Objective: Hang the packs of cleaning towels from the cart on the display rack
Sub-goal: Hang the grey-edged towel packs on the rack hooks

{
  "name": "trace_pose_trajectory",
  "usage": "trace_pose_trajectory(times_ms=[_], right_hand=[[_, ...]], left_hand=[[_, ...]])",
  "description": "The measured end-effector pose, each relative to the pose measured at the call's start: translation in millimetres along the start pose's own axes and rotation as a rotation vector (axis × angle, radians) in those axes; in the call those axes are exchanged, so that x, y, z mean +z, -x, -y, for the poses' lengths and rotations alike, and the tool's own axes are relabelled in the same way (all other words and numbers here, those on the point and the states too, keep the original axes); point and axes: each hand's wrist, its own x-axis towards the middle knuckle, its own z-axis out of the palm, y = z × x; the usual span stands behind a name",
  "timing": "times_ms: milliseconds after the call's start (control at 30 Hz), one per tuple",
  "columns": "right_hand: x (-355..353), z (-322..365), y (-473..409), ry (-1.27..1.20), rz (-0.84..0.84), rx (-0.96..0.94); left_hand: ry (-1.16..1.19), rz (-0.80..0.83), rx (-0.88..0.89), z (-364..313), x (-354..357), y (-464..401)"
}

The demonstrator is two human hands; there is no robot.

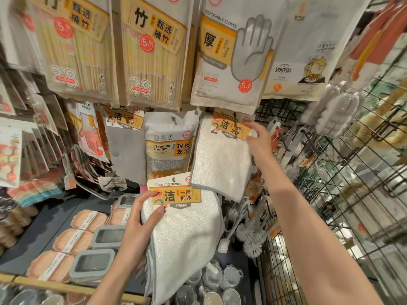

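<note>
One towel pack (182, 227) is gripped by the left hand (141, 219) at its label; the hung pack (220, 155) is pinched at its header by the right hand (258, 137).

Two bare forearms, no sleeves visible

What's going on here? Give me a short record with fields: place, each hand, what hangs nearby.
place: shop display rack with hooks
left hand: grips a towel pack near its card label, held below the rack
right hand: holds the label corner of a second towel pack at a hook
left of it: sponge pack
above: glove pack
</note>
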Motion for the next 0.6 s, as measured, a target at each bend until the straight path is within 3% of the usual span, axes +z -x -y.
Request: trace_pose_trajectory(times_ms=[433,600], right_hand=[[-14.3,-11.6,49.6,0.063,0.141,0.013],[-4.4,-11.6,102.5,0.087,0.344,0.069]], left_hand=[[-0.128,-0.002,0.075,4.8,5.4,1.8],[-0.013,0.049,0.001,5.2,10.0,2.6]])
